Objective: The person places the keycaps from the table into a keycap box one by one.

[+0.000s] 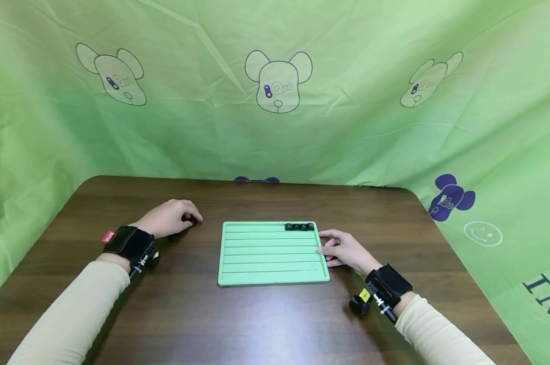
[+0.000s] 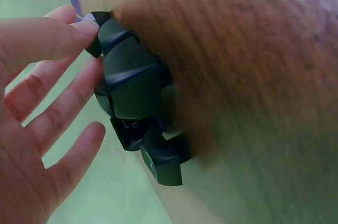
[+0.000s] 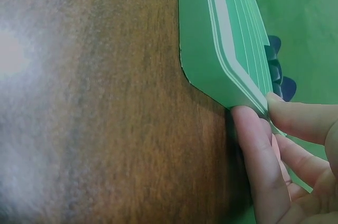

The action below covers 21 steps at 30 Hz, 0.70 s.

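Observation:
A light green tray with raised ridges lies on the table, several black keycaps in a row at its far right corner. My right hand holds the tray's right edge, thumb on the rim and fingers along the side, as the right wrist view also shows. Off to the left of the tray, my left hand is over a small pile of loose black keycaps. Its thumb and a finger pinch one keycap at the top of that pile; the head view mostly hides the pile behind the hand.
The brown wooden table has rounded far corners. Behind it and at the sides hangs a green cloth printed with bear heads. Each wrist wears a black strap with a small camera device.

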Each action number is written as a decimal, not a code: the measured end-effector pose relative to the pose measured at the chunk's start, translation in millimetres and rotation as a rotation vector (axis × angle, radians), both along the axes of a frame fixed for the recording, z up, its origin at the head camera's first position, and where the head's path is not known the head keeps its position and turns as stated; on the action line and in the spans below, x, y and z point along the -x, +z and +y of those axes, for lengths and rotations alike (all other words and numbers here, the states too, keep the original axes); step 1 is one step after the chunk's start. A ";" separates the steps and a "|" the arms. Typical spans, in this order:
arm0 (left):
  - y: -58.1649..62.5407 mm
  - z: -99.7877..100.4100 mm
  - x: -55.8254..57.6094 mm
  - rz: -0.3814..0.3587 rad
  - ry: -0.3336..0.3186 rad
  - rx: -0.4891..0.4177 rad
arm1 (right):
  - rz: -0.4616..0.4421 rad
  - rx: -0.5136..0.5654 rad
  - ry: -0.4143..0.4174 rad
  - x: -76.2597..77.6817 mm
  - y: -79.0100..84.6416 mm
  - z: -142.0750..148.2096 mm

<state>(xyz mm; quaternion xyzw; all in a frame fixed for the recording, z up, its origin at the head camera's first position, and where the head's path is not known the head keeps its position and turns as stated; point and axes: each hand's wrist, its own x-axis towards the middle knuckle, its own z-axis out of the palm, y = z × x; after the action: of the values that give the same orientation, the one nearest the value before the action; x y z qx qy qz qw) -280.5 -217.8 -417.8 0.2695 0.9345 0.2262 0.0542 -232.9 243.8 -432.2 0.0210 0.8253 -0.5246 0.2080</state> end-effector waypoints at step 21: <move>-0.6 5.3 1.2 -0.012 0.012 -0.010 | 0.010 -0.024 -0.008 0.5 -2.7 0.6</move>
<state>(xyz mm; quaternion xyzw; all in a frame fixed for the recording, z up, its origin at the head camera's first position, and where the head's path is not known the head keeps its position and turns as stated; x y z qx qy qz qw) -281.7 -212.5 -418.4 0.2626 0.9347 0.2325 0.0569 -233.4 244.5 -434.9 0.0241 0.8324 -0.5157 0.2014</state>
